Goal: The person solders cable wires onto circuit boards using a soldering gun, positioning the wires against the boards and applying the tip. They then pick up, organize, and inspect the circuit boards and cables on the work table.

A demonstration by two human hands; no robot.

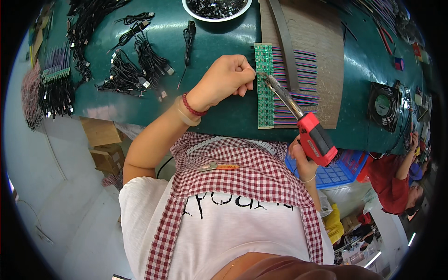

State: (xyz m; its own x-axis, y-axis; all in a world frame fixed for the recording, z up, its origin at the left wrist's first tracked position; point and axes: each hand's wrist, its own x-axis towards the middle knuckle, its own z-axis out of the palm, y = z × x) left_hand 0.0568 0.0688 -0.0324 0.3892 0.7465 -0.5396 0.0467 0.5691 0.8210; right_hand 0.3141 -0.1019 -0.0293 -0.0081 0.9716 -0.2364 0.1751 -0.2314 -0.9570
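A long green circuit board panel [265,109] lies on a brown board, with rows of coloured wires [296,100] running out from its right side. In my right hand [302,161] is a red and black soldering gun [315,137], its metal tip over the upper part of the panel. My left hand [228,79] is closed in a pinch at the panel's left edge, close to the tip. Whatever its fingers hold is hidden. A dark flat bar [285,46] lies across the wires.
Bundles of black USB cables [147,56] lie left on the green table [224,119], with one separate cable [188,42]. A white bowl [217,19] of small dark parts stands at the far edge. Right are a fan [385,105], a blue crate [340,170] and another person [392,182].
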